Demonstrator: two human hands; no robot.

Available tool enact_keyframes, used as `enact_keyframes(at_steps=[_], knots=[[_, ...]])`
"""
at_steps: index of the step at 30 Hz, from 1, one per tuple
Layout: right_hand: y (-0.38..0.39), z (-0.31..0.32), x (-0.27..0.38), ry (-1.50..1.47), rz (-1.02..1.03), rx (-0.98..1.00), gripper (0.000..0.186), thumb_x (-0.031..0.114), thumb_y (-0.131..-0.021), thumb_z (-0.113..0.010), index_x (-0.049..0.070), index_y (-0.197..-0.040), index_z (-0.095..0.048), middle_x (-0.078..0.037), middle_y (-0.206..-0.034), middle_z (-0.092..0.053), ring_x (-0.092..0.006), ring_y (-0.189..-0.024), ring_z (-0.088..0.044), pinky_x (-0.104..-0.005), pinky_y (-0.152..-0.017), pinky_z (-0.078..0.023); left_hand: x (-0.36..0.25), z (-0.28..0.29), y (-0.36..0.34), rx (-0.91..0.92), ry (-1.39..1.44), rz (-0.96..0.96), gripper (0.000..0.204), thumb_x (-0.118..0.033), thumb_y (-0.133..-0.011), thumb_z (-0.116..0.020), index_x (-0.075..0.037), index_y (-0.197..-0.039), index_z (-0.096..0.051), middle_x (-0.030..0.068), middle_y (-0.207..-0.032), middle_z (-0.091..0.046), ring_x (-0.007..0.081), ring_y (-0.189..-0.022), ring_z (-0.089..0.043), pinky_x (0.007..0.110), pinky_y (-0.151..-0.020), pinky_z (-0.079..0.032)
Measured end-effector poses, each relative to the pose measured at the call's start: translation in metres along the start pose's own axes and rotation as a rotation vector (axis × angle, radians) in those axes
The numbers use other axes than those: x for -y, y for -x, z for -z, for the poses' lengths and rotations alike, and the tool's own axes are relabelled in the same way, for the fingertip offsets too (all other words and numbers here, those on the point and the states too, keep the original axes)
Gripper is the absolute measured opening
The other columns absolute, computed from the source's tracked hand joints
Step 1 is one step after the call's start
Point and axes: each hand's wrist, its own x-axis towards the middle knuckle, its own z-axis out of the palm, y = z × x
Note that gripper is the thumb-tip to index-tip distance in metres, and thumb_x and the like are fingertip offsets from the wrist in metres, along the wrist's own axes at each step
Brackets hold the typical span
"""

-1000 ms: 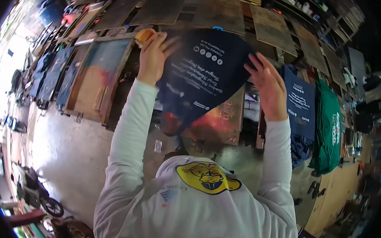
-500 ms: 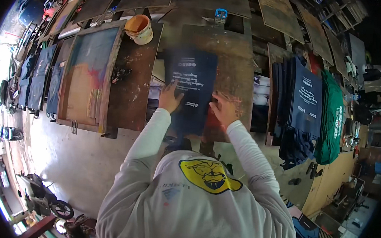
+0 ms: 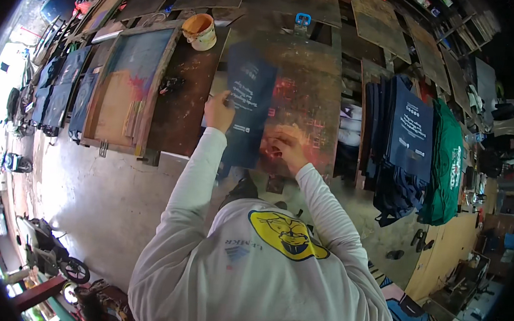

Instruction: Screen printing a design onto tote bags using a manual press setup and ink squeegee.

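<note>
My left hand (image 3: 219,109) is closed on the left edge of a navy fabric bag (image 3: 249,100) with white print. The bag is slightly blurred and slants over the brown work board (image 3: 314,72), its upper end leaning left. My right hand (image 3: 285,144) is beside the bag's lower right, over a red-stained part of the board, with fingers curled; what they hold, if anything, I cannot make out. A paint-smeared bucket (image 3: 199,38) stands just beyond the bag's upper left.
A wooden screen frame (image 3: 95,128) lies at left, with dark printed cloths (image 3: 65,93) farther left. Stacked navy bags (image 3: 408,135) and green cloths (image 3: 444,164) hang at right. A parked motorbike (image 3: 48,247) is at lower left, beyond the concrete floor (image 3: 105,203).
The bag was spread in the air, then lay on the board; it has since shifted left and tilted, with my left hand gripping its edge. My right hand's fingers have curled.
</note>
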Motion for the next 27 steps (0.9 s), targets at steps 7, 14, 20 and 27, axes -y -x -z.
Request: enact_keyframes(at_steps=[7, 14, 20, 27], knots=[[0.055, 0.012, 0.005, 0.031, 0.244, -0.069, 0.083, 0.013, -0.095, -0.075, 0.017, -0.163, -0.027, -0.013, -0.141, -0.061, -0.0189, -0.092, -0.071, -0.0288, -0.069, -0.055, -0.107, 0.114, 0.069, 0.151, 0.09, -0.209, 0.019, -0.001, -0.084, -0.071, 0.001, -0.103, -0.069, 0.016, -0.094, -0.072, 0.029, -0.084, -0.072, 0.036, -0.076, -0.055], [0.092, 0.035, 0.054, -0.27, 0.285, 0.091, 0.058, 0.016, -0.099, -0.069, 0.012, -0.151, -0.043, -0.01, -0.112, -0.068, -0.0172, -0.079, -0.07, -0.0265, -0.059, -0.051, -0.178, 0.189, 0.127, 0.422, 0.138, -0.138, 0.024, -0.003, -0.079, -0.073, 0.001, -0.102, -0.067, 0.0159, -0.087, -0.07, 0.0299, -0.079, -0.07, 0.036, -0.074, -0.054], [0.128, -0.001, 0.095, -0.248, 0.356, 0.036, 0.024, 0.008, -0.094, -0.074, 0.002, -0.116, -0.066, -0.004, -0.086, -0.069, -0.0128, -0.066, -0.066, -0.0251, -0.054, -0.049, -0.193, 0.189, 0.134, 0.504, 0.035, -0.023, 0.032, -0.009, -0.077, -0.082, 0.003, -0.104, -0.068, 0.0161, -0.087, -0.071, 0.0289, -0.072, -0.068, 0.035, -0.069, -0.054], [0.173, -0.028, 0.235, 0.166, 1.112, -0.204, 0.016, -0.005, -0.092, -0.071, -0.003, -0.108, -0.07, -0.004, -0.085, -0.069, -0.0114, -0.075, -0.064, -0.0252, -0.07, -0.051, -0.253, 0.141, 0.013, -0.064, 0.073, -0.37, 0.03, -0.014, -0.081, -0.083, -0.001, -0.102, -0.066, 0.0118, -0.073, -0.062, 0.0189, -0.062, -0.055, 0.033, -0.06, -0.046]])
